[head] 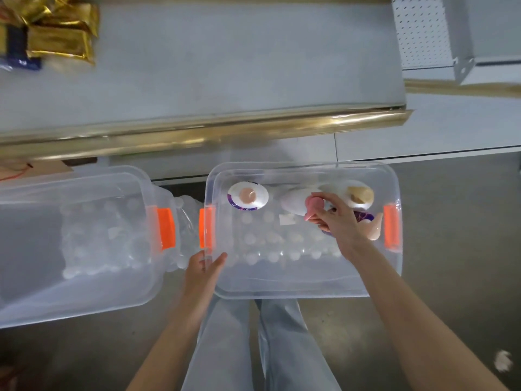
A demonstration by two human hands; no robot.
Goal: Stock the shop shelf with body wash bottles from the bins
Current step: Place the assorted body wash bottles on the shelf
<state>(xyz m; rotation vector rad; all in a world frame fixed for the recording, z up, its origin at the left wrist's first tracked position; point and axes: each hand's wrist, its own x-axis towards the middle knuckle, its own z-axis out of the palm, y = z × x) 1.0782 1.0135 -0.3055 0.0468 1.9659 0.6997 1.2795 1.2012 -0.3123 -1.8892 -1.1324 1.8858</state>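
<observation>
A clear plastic bin [307, 289] with orange latches sits on the floor below me. Inside it stand white body wash bottles: one with a pink cap [247, 196] at the back left, one with a tan cap [360, 195] at the back right. My right hand [337, 220] grips the pink pump top of a middle white bottle [294, 203]. Another bottle [372, 225] lies partly hidden under that hand. My left hand [204, 268] holds the bin's near left rim, thumb inside. The grey shelf [211, 66] with a gold front rail lies ahead.
A second clear bin [81, 300] lies to the left, holding only bubble wrap. Gold foil packets [60, 32] sit at the shelf's far left. A perforated white shelf unit [428, 32] stands at the upper right. My legs are between the bins.
</observation>
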